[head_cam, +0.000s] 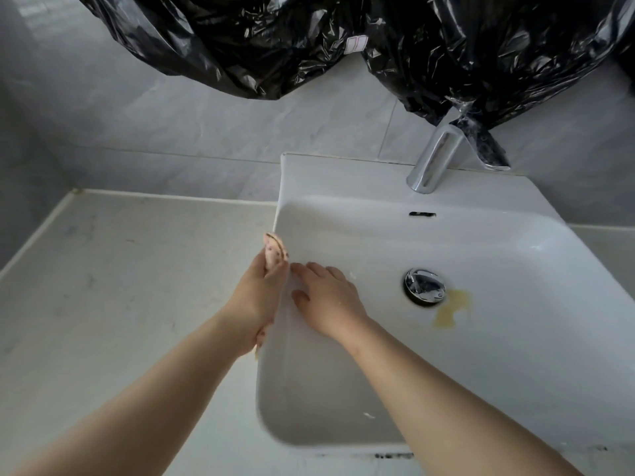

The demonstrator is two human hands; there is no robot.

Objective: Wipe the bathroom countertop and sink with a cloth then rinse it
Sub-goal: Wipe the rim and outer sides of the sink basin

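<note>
A white rectangular sink [498, 242] sits on a pale marbled countertop [120, 286]. My left hand [256, 297] grips a small pinkish spotted cloth [275, 250] and holds it against the outside of the sink's left wall. The cloth sticks out above my fingers, and a bit of it shows below my palm. My right hand [326, 297] lies flat with straight fingers on the inside of that same left wall, empty. A yellowish stain [452, 309] marks the basin floor beside the chrome drain [424, 286].
A chrome faucet [434, 159] stands at the back of the sink. Black plastic sheeting [378, 46] hangs over the wall above and touches the faucet top. Grey tiled walls enclose the counter at the back and left. Dark grime lines the sink's front edge [391, 455].
</note>
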